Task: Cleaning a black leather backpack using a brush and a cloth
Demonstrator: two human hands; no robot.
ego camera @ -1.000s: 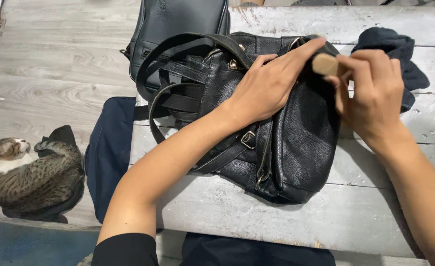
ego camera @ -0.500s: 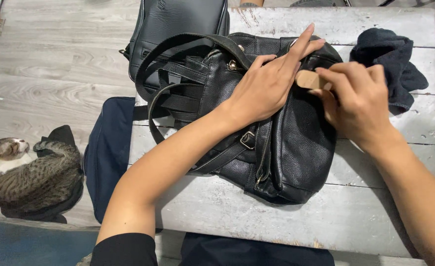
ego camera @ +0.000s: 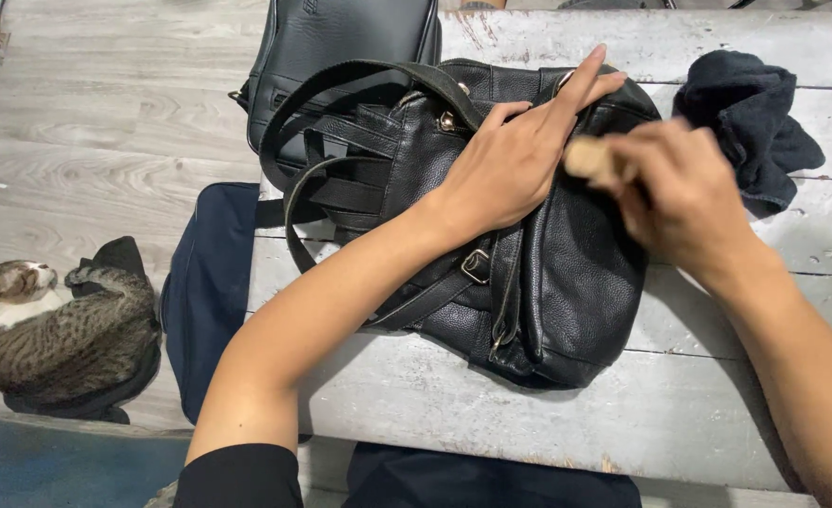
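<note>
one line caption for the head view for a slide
Left hand steadies a black leather backpack while the right hand holds a small wooden block against it.

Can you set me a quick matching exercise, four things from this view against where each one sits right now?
Things:
1. left hand
2. right hand
3. dark cloth
4. tabby cat

Places or states:
A. curled up on the floor, left of the table
B. bunched on the grey wooden table at its far right corner
C. pressed flat on top of the black leather backpack
D. gripping a small tan wooden block, blurred, against the backpack

Pairs: 1-C, 2-D, 3-B, 4-A
</note>
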